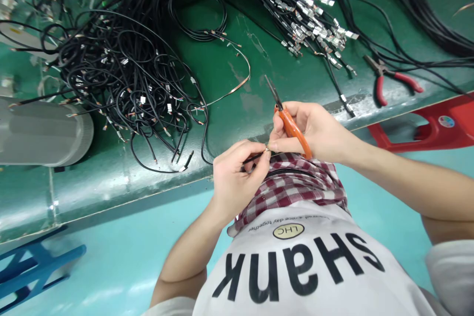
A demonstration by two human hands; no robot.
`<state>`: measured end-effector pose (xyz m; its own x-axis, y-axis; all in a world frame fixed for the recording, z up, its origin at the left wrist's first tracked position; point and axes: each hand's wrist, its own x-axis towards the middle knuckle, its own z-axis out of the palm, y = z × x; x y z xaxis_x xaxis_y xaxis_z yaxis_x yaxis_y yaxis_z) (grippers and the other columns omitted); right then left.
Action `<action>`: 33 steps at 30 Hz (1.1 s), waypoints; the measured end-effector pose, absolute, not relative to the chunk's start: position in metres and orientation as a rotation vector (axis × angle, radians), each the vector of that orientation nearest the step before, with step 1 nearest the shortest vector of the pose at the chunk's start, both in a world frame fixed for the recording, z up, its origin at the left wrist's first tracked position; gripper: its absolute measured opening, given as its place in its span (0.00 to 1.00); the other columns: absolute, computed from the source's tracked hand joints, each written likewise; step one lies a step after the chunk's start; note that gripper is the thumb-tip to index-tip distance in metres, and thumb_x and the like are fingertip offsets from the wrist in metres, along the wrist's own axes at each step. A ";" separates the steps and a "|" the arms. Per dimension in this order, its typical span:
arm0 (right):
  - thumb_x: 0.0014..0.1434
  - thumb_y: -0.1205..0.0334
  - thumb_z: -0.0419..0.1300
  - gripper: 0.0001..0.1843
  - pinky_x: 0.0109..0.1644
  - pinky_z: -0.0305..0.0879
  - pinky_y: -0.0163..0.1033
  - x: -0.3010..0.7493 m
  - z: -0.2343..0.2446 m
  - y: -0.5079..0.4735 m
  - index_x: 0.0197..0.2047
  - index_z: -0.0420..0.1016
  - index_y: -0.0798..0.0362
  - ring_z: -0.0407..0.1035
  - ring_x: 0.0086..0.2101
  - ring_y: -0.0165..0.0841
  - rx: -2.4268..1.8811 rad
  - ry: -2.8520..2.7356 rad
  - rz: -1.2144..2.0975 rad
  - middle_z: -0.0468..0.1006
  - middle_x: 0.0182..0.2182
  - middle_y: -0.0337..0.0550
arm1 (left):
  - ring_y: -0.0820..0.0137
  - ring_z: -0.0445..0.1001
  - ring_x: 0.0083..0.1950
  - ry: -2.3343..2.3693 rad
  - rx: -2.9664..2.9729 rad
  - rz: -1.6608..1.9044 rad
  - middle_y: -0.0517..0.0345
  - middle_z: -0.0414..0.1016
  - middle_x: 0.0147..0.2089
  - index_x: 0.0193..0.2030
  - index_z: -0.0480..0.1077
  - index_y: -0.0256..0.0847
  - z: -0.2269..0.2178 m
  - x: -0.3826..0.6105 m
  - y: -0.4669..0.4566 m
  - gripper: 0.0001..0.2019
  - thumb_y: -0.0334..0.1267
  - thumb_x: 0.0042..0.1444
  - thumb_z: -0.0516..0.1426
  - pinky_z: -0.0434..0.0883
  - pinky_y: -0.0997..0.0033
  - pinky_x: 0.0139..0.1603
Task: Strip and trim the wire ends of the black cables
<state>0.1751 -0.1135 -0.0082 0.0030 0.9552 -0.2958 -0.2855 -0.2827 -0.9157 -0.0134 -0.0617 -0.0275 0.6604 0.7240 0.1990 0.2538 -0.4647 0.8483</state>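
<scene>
My left hand (237,177) is closed in a pinch on the end of a thin black wire (254,159), just off the near edge of the green bench (229,74). My right hand (314,131) meets it fingertip to fingertip and grips orange-handled scissors (292,126), whose dark blades point up and away over the bench. A small metal terminal (266,148) shows where the two hands touch. Both hands hover above my checked cloth and white shirt.
A big tangle of black wires (126,74) fills the bench's left half. A fan of wires with metal terminals (311,24) lies at the back right. Red-handled pliers (388,79) rest to the right. A grey cylinder (44,133) sits at the left edge, a red frame (425,128) at right.
</scene>
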 end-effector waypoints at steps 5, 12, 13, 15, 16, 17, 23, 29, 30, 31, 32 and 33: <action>0.44 0.70 0.73 0.20 0.33 0.67 0.32 0.173 -0.009 -0.114 0.33 0.66 0.54 0.71 0.29 0.28 -1.249 -0.843 1.447 0.76 0.27 0.37 | 0.77 0.64 0.27 0.786 2.041 0.674 0.61 0.70 0.29 0.37 0.73 0.38 -0.028 -0.014 -0.065 0.03 0.29 0.57 0.60 0.64 0.76 0.29; 0.48 0.71 0.71 0.17 0.35 0.67 0.34 0.175 -0.006 -0.117 0.33 0.65 0.54 0.70 0.31 0.29 -1.292 -0.975 1.335 0.75 0.29 0.37 | 0.76 0.68 0.28 0.762 1.790 0.555 0.60 0.72 0.29 0.39 0.73 0.38 -0.025 -0.017 -0.062 0.04 0.35 0.63 0.59 0.67 0.78 0.30; 0.48 0.70 0.71 0.17 0.35 0.67 0.34 0.174 -0.006 -0.117 0.33 0.65 0.54 0.69 0.31 0.29 -1.310 -1.001 1.313 0.75 0.29 0.37 | 0.77 0.68 0.27 0.766 1.766 0.537 0.60 0.72 0.28 0.38 0.73 0.38 -0.024 -0.016 -0.061 0.05 0.36 0.63 0.59 0.66 0.78 0.28; 0.48 0.69 0.71 0.17 0.35 0.67 0.34 0.174 -0.006 -0.118 0.34 0.65 0.54 0.69 0.31 0.29 -1.329 -1.018 1.295 0.74 0.29 0.37 | 0.78 0.67 0.26 0.788 1.767 0.530 0.60 0.72 0.28 0.36 0.74 0.37 -0.024 -0.015 -0.061 0.06 0.37 0.62 0.60 0.65 0.79 0.26; 0.48 0.68 0.72 0.17 0.35 0.67 0.34 0.173 -0.007 -0.118 0.33 0.65 0.53 0.69 0.31 0.29 -1.326 -1.003 1.300 0.74 0.29 0.37 | 0.78 0.67 0.27 0.798 1.797 0.540 0.60 0.72 0.28 0.36 0.74 0.37 -0.025 -0.014 -0.061 0.05 0.36 0.62 0.60 0.65 0.80 0.26; 0.47 0.67 0.73 0.18 0.35 0.67 0.34 0.173 -0.008 -0.118 0.33 0.65 0.53 0.69 0.31 0.29 -1.314 -0.974 1.314 0.74 0.29 0.37 | 0.78 0.67 0.27 0.809 1.842 0.563 0.60 0.73 0.29 0.36 0.74 0.37 -0.026 -0.014 -0.062 0.04 0.35 0.61 0.60 0.65 0.80 0.27; 0.43 0.66 0.75 0.22 0.35 0.68 0.35 0.175 -0.014 -0.114 0.33 0.64 0.53 0.70 0.31 0.29 -1.244 -0.793 1.427 0.73 0.29 0.37 | 0.79 0.65 0.28 0.818 2.045 0.716 0.62 0.69 0.30 0.40 0.74 0.39 -0.036 -0.014 -0.067 0.06 0.28 0.58 0.58 0.64 0.80 0.28; 0.43 0.67 0.76 0.23 0.36 0.68 0.33 0.176 -0.018 -0.116 0.34 0.65 0.54 0.69 0.31 0.28 -1.206 -0.775 1.414 0.73 0.29 0.36 | 0.74 0.72 0.35 0.796 1.884 0.660 0.56 0.75 0.37 0.44 0.74 0.39 -0.034 -0.015 -0.066 0.05 0.32 0.61 0.60 0.69 0.75 0.35; 0.44 0.66 0.76 0.23 0.36 0.68 0.33 0.176 -0.019 -0.117 0.34 0.65 0.54 0.69 0.31 0.28 -1.197 -0.790 1.400 0.73 0.29 0.36 | 0.74 0.72 0.35 0.803 1.868 0.664 0.56 0.75 0.36 0.43 0.75 0.39 -0.033 -0.015 -0.065 0.04 0.33 0.61 0.60 0.69 0.75 0.35; 0.44 0.65 0.76 0.23 0.37 0.68 0.33 0.176 -0.020 -0.117 0.35 0.65 0.54 0.70 0.32 0.28 -1.189 -0.809 1.387 0.73 0.30 0.37 | 0.74 0.72 0.35 0.814 1.861 0.670 0.57 0.75 0.36 0.41 0.75 0.40 -0.033 -0.014 -0.065 0.03 0.33 0.61 0.60 0.69 0.75 0.35; 0.45 0.64 0.76 0.23 0.37 0.68 0.34 0.176 -0.021 -0.118 0.35 0.66 0.54 0.70 0.32 0.29 -1.181 -0.832 1.374 0.73 0.30 0.37 | 0.74 0.71 0.34 0.821 1.862 0.679 0.57 0.75 0.35 0.40 0.75 0.40 -0.033 -0.014 -0.065 0.02 0.34 0.61 0.60 0.68 0.75 0.34; 0.46 0.64 0.76 0.22 0.38 0.68 0.34 0.176 -0.022 -0.119 0.36 0.66 0.54 0.70 0.33 0.29 -1.176 -0.855 1.362 0.74 0.31 0.37 | 0.74 0.71 0.33 0.825 1.865 0.686 0.57 0.74 0.34 0.39 0.75 0.40 -0.033 -0.013 -0.065 0.02 0.34 0.61 0.60 0.68 0.75 0.32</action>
<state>0.1762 -0.1189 -0.0218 0.0815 0.9809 -0.1769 -0.2668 -0.1495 -0.9521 -0.0132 -0.0646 -0.0330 0.6150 0.7811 0.1078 0.2479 -0.3213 0.9140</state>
